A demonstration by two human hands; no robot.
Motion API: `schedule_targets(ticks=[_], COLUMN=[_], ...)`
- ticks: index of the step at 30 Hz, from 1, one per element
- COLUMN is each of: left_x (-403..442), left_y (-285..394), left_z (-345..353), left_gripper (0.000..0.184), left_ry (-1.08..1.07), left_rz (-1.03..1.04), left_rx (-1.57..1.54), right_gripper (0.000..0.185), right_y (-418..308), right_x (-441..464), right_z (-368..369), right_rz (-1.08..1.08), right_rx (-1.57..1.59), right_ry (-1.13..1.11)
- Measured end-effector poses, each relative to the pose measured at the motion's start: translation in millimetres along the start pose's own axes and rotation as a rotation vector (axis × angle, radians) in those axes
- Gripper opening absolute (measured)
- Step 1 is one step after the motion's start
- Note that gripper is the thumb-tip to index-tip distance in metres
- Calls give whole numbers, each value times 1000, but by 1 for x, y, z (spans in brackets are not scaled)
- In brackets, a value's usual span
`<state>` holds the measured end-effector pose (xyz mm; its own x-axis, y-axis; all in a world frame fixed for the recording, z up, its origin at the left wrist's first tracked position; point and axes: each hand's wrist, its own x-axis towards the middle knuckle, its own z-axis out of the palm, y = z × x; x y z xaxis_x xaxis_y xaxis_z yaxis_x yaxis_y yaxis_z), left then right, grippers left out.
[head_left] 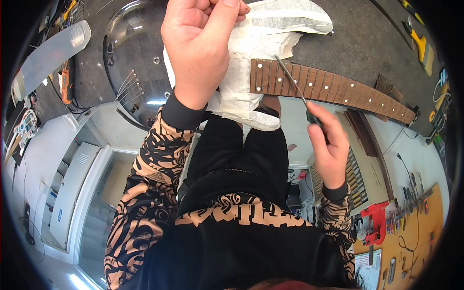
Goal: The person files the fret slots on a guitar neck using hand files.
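My left hand (200,46) is raised above the paper-covered guitar body (239,72), its fingers curled in and pressed together near the top edge. What those fingers hold, if anything, is too small to tell. My right hand (331,140) is closed round the dark handle of a thin metal tool (292,80). The tool's shaft slants over the wooden fretboard (311,83), which has metal frets and white dots. Its tip is near the fretboard's upper edge, close to the body. Whether the tool touches the wood, I cannot tell.
The guitar lies on a dark bench (362,43). Strings with small ball ends (131,87) lie at the left, beside a clear round-edged cover (116,53). A yellow-handled brush (419,46) is at the upper right, a red vise (374,223) at the lower right.
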<state>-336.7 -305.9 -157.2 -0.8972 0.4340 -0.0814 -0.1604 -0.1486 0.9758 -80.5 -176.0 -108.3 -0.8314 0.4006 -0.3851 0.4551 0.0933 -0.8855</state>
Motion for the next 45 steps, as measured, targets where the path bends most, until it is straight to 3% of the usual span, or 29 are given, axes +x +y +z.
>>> schedule_targets(ticks=[2, 4, 7, 11, 15, 17, 20, 22, 25, 27, 29, 33, 35, 37, 42, 45], left_x=[0, 0, 1, 1, 0, 0, 0, 0, 1, 1, 1, 0, 0, 1, 0, 1], left_y=[0, 0, -1, -1, -1, -1, 0, 0, 0, -1, -1, 0, 1, 0, 0, -1], left_z=[1, 1, 0, 1, 0, 1, 1, 0, 0, 0, -1, 0, 0, 0, 0, -1], left_gripper=[32, 32, 32, 32, 32, 32, 32, 33, 32, 32, 32, 32, 32, 32, 32, 32], left_ry=[5, 8, 8, 15, 11, 13, 20, 15, 16, 14, 17, 26, 31, 35, 27, 24], left_rz=[5, 4, 6, 1, 0, -6, -12, -4, -3, -7, -9, -20, -14, -1, -4, -8], left_rx=[2, -3, -14, -23, -21, -24, -29, -30, -16, -22, -29, -36, -30, -19, -26, -32], right_gripper=[45, 48, 52, 45, 38, 37, 38, 38, 38, 39, 42, 52, 55, 58, 47, 42], right_y=[-2, -14, -23, -10, -14, -14, -14, -19, -23, -18, -11, -8, -19, -28, -13, -17], right_x=[17, 28, 20, 12, -13, -17, -7, 15, 18, -1, -8, 16, 27, 31, 13, -10], right_z=[6, 5, 4, 13, 2, 2, 10, 13, 10, 0, 1, 10, 11, 12, 24, 15], right_rz=[-244, -321, -296, -218, 259, 378, 177, -52, 7, 278, 313, -145, -282, -283, -179, 223], right_rx=[-329, -596, -679, -244, 259, 400, 179, -153, -96, 271, 349, -256, -510, -623, -189, 248], right_ry=[-2, -48, -94, 20, -25, -32, -45, -111, -114, -82, -40, -23, -56, -88, 12, -43])
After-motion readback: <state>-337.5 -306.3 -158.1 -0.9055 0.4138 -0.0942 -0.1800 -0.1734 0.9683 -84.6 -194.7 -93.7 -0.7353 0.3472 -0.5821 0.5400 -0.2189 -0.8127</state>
